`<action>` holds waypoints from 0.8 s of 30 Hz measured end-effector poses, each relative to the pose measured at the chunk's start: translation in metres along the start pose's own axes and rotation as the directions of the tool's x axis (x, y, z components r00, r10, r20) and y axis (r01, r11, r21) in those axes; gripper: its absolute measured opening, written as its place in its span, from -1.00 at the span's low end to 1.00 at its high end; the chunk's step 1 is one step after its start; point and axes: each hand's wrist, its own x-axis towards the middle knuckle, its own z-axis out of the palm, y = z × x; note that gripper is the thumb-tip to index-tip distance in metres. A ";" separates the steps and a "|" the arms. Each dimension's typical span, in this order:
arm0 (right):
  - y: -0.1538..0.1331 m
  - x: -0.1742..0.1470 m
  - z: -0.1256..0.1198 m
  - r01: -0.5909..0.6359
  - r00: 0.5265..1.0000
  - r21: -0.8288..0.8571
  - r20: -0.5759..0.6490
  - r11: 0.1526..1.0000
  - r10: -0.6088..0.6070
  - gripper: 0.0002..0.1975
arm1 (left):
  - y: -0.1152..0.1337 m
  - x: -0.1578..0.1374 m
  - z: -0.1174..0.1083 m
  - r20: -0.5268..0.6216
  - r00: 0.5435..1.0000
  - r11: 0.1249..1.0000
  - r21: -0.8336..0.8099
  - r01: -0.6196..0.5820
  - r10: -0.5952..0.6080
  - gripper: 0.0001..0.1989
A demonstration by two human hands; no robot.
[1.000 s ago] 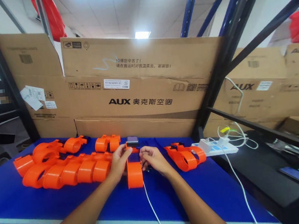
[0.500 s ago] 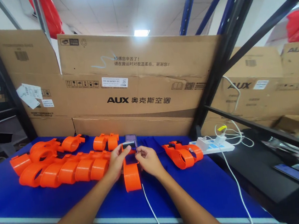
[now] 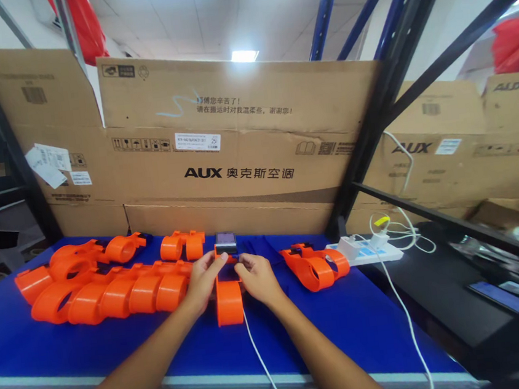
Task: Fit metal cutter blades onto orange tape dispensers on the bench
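Between my two hands is an orange plastic holder [image 3: 229, 303] with a wide loop hanging toward me. At its far end sits a small dark device with a greyish screen [image 3: 226, 241]. My left hand [image 3: 203, 279] grips the holder's left side, thumb on top. At the right side, my right hand [image 3: 256, 275] is closed in a pinch close to the holder; what its fingertips hold is hidden. A white cable [image 3: 257, 349] runs from behind the loop toward the table's front edge.
Several similar orange loops [image 3: 113, 299] stand in rows on the blue tabletop [image 3: 132, 350] at left. More orange loops [image 3: 316, 269] lie at right, beside a white power strip [image 3: 370, 251] with cables. A cardboard panel [image 3: 235, 141] and rack post [image 3: 361, 146] border the back.
The dark device at the holder's far end has tipped so its screen face shows. The holder's loop has risen slightly. Both hands keep nearly the same place.
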 end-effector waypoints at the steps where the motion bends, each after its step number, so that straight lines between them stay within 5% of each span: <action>1: 0.000 0.000 0.000 0.009 1.000 -0.011 -0.003 1.000 -0.009 -0.80 | 0.000 0.000 0.000 0.005 1.000 1.000 0.000 -0.006 0.006 -0.63; 24: -0.008 -0.002 0.001 0.047 0.997 -0.068 -0.055 0.997 -0.051 -0.77 | 0.003 0.000 0.003 -0.056 0.998 0.998 -0.061 0.005 -0.008 -0.65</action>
